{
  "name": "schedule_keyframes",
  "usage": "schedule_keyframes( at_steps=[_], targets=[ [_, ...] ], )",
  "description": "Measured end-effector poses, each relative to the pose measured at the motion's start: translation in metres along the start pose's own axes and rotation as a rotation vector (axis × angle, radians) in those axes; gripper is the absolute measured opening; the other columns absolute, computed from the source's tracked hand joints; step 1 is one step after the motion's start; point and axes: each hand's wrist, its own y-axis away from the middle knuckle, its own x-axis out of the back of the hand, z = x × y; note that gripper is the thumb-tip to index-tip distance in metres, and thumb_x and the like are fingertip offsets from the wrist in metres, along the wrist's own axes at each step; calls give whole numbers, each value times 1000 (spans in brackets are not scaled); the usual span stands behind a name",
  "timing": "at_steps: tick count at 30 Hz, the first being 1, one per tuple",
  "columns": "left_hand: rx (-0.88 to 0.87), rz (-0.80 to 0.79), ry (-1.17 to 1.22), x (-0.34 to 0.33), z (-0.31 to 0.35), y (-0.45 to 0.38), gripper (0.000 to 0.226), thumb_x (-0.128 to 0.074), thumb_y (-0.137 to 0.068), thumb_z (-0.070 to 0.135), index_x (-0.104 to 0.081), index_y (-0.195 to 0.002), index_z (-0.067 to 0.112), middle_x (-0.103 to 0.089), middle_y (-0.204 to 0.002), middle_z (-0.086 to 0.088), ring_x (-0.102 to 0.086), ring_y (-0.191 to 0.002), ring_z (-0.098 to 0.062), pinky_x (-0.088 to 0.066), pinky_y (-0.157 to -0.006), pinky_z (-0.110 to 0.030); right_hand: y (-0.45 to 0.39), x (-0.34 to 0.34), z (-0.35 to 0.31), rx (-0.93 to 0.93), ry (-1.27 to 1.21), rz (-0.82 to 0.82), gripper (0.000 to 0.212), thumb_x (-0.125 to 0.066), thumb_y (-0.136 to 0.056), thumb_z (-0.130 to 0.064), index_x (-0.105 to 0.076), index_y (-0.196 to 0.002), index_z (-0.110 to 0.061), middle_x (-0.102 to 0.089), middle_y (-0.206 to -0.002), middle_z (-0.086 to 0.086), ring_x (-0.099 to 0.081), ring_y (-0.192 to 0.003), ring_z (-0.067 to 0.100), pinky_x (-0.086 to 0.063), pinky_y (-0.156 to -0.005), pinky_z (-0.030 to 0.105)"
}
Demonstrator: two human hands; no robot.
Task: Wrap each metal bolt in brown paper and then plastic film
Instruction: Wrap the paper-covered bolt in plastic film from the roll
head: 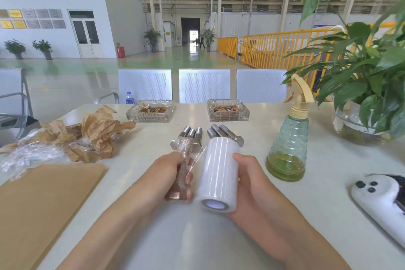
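1. Left hand point(173, 171) gripping wrapped bolt point(183, 166), fingers curled round paper-covered shank, held above table point(252, 237) near front edge.
2. Right hand point(252, 177) grasping film roll point(219, 173), thumb on top, fingers underneath; roll just beside bolt, core end facing camera.
3. Film strip point(196, 160) stretched from roll to bolt, touching both.
4. Progress on this bolt: brown paper layer on, some film visible round head end. Looks mid-way through film stage; number of turns impossible to tell.
5. Remaining: bare bolts point(192, 136) lying in a group behind hands, second group point(223, 132) beside it, partly hidden by roll. About six seen, none wrapped. Judged: most of task still ahead.
6. Finished bolts: none clearly identifiable in view.
7. Supply: flat brown paper sheets point(43, 199) at left front, just beside left forearm.
8. Crumpled paper and film scrap point(87, 136) heaped at far left; may hide something underneath, cannot tell.
9. Around: two glass ashtrays point(150, 110) point(228, 109) at far edge, spray bottle point(289, 149) right of roll, potted plant point(361, 94) in glass bowl at far right, white handheld device point(381, 201) at right front.
10. Obstructions: nothing between hands and bolts. Spray bottle near right hand, risk of a knock if roll swings wide. Film strip thin and likely to cling or tear if tension goes uneven.
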Motion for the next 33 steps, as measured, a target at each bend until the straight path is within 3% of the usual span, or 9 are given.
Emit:
schedule_keyframes(
  at_steps=[5,8,13,18,22,25,27,29,33],
  targets=[
    [-148,-153,-9,7,4,17,17,-70,-94,16,-68,-103,2,-72,-91,-22,-71,-77,-27,-58,-66,-33,9,11,-11,62,-96,-82,49,-39,-101,-38,-63,-118,1,-72,-92,18,-70,-74,26,-58,-60,31],
    [-151,-66,-22,0,11,17,17,-83,-79,21,-75,-94,20,-73,-86,-13,-65,-68,-19,-53,-57,-26,6,14,-6,62,-52,-34,54,-46,-97,-47,-65,-125,-5,-68,-93,15,-65,-77,25,-53,-71,34],
    [-211,-109,-204,-7,4,20,17,-71,-93,25,-69,-96,8,-59,-82,-7,-52,-73,-16,-42,-63,-26,-6,10,-1,90,45,-12,46,-71,-69,-53,-83,-93,-16,-78,-89,11,-74,-75,26,-61,-69,37],
    [-244,-71,-159,-18,1,20,13,-50,-106,12,-60,-98,6,-69,-78,-8,-65,-66,-18,-50,-57,-27,-10,17,-1,124,42,-73,31,-76,-70,-40,-84,-80,-11,-78,-82,15,-77,-72,28,-61,-57,32],
    [-453,202,-523,-19,-9,12,12,-51,-104,22,-59,-96,24,-70,-74,-1,-65,-64,-20,-52,-65,-36,-9,18,6,56,35,-149,42,-89,-60,-33,-82,-95,-10,-79,-96,16,-77,-89,31,-61,-72,37],
    [-350,106,-407,-19,-5,14,26,-56,-101,43,-68,-89,23,-70,-73,0,-64,-63,-16,-50,-60,-30,-7,18,9,92,136,-185,48,-78,-84,-37,-70,-125,-12,-71,-124,17,-67,-116,35,-54,-95,47],
    [-187,-63,-162,-17,-1,17,35,-59,-99,47,-74,-95,16,-74,-87,-18,-67,-73,-18,-49,-63,-27,-4,22,5,141,161,-258,24,-64,-98,-24,-75,-113,-9,-75,-112,13,-75,-100,19,-58,-89,32],
    [-163,-148,-44,-15,-1,21,39,-64,-97,42,-71,-106,4,-73,-106,-27,-68,-86,-27,-53,-72,-33,5,28,6,147,306,-276,31,-49,-105,-10,-71,-84,-6,-74,-79,6,-70,-57,-5,-50,-60,6],
    [-280,-37,13,-24,-5,17,26,-60,-100,32,-72,-102,8,-73,-102,-26,-69,-85,-33,-55,-77,-48,2,19,-2,191,326,-130,40,-77,-83,-35,-70,-120,-22,-75,-114,12,-72,-106,27,-57,-93,46]
  ],
)
